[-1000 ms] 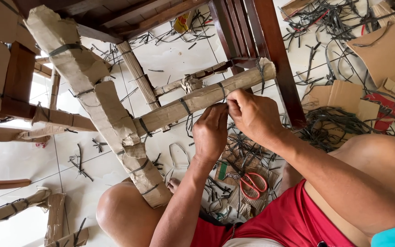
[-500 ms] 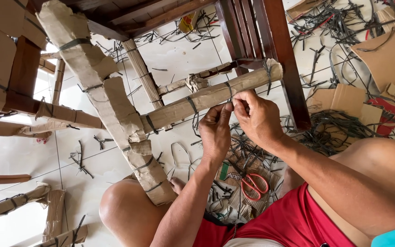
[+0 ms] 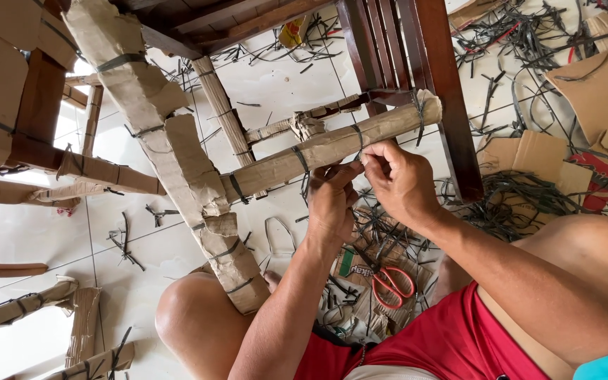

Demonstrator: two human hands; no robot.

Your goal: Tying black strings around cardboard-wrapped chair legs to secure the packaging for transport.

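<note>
Both hands — left [image 3: 332, 204], right [image 3: 397, 179] — pinch the strap [image 3: 357, 143] at the rung's [image 3: 332, 149] six o'clock; I'd pull evenly.

Bright daylight, glare on white floor at left, soft shadows, sharp focus

Red-printed cardboard box [image 3: 599, 172] far right
</note>
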